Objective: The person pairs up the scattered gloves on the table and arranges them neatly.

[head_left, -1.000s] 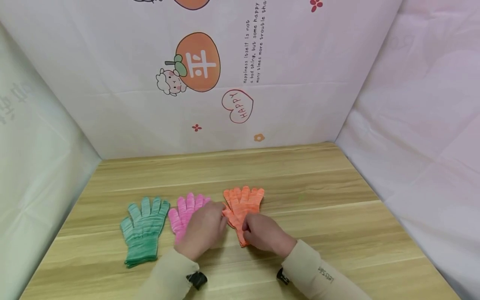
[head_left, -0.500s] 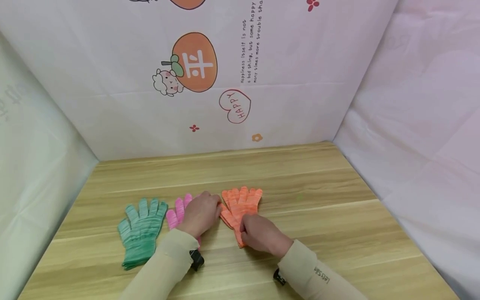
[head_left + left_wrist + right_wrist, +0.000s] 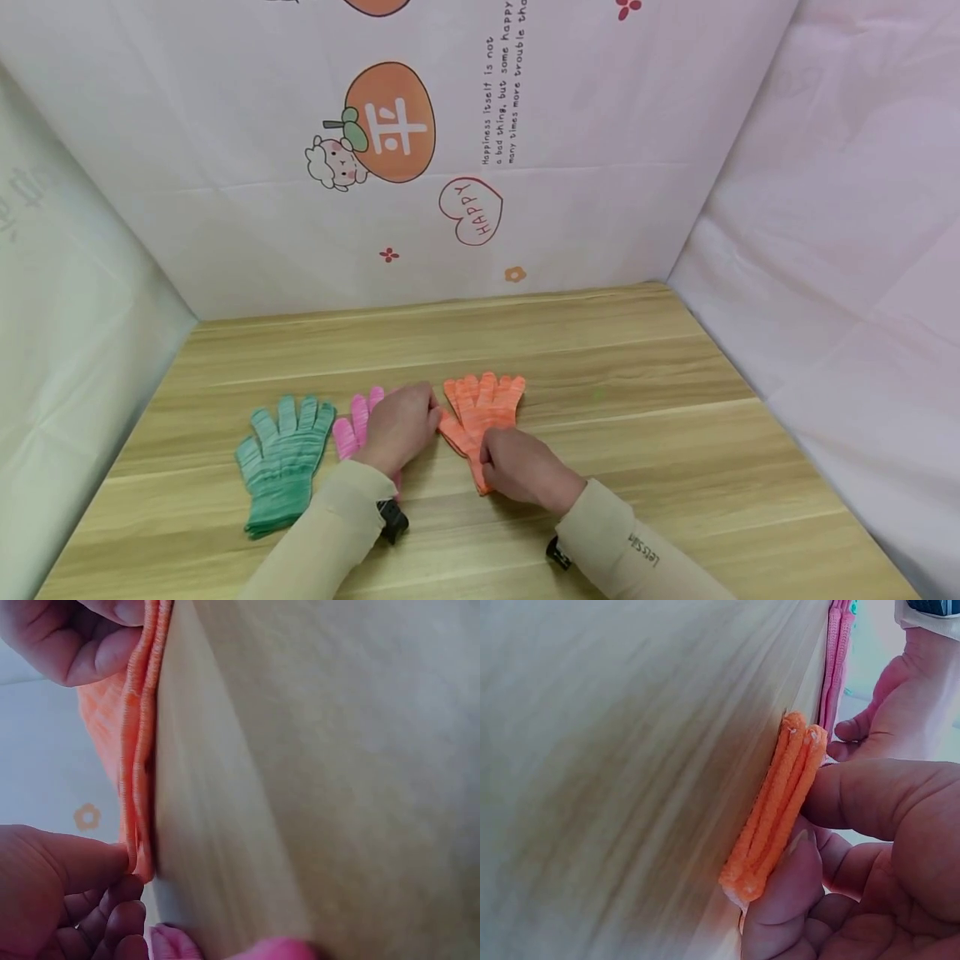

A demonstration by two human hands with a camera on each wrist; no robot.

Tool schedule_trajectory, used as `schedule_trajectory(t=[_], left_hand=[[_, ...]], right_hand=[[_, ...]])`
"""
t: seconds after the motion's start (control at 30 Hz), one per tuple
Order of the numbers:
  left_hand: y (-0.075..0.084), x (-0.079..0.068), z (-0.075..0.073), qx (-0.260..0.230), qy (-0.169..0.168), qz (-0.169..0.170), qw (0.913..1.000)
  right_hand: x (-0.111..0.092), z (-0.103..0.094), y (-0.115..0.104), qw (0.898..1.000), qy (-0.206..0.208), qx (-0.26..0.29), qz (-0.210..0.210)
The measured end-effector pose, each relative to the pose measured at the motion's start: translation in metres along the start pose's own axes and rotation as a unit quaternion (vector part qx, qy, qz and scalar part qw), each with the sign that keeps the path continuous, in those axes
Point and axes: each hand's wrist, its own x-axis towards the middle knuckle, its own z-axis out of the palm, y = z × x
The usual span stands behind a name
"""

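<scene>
A pair of orange knit gloves (image 3: 480, 410) lies on the table with the fingers toward the back wall. My left hand (image 3: 400, 427) pinches the gloves' left edge near the thumb. In the left wrist view, the left thumb and fingers (image 3: 97, 866) meet on the layered orange edge (image 3: 139, 761). At the cuff, my right hand (image 3: 528, 468) grips the right side; the right wrist view shows the cuff (image 3: 776, 814) between its thumb and fingers. Pink gloves (image 3: 361, 421) lie partly hidden under the left hand and forearm.
Green gloves (image 3: 283, 471) lie flat at the left, beside the pink ones. White printed cloth (image 3: 585, 217) rises behind the wooden table (image 3: 675, 433) and on both sides. Dark straps (image 3: 392, 521) show at both wrists.
The left hand has shifted slightly left and away from me, to the orange gloves' thumb edge, covering more of the pink gloves. The right hand stays at the cuff.
</scene>
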Motion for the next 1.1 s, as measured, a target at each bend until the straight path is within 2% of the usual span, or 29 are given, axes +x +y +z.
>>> schedule_trajectory(t=[0.33, 0.5, 0.73, 0.9, 1.1], left_hand=[[-0.001, 0.001, 0.001, 0.009, -0.016, -0.01, 0.9998], [0.0, 0.002, 0.001, 0.01, -0.02, -0.006, 0.9997], [0.0, 0.004, 0.0, 0.003, -0.043, -0.016, 0.9989], [-0.001, 0.005, -0.001, -0.002, -0.063, -0.031, 0.9975], [-0.002, 0.007, 0.001, 0.002, -0.052, -0.039, 0.9979]], right_hand=[[0.001, 0.001, -0.001, 1.0, -0.002, 0.002, -0.01], [0.005, -0.002, -0.006, 0.999, -0.027, -0.035, -0.031], [0.008, -0.002, -0.012, 0.994, -0.043, -0.095, -0.026], [0.005, -0.001, -0.012, 0.994, -0.019, -0.099, -0.043], [-0.003, 0.004, -0.011, 0.988, 0.04, -0.13, -0.078]])
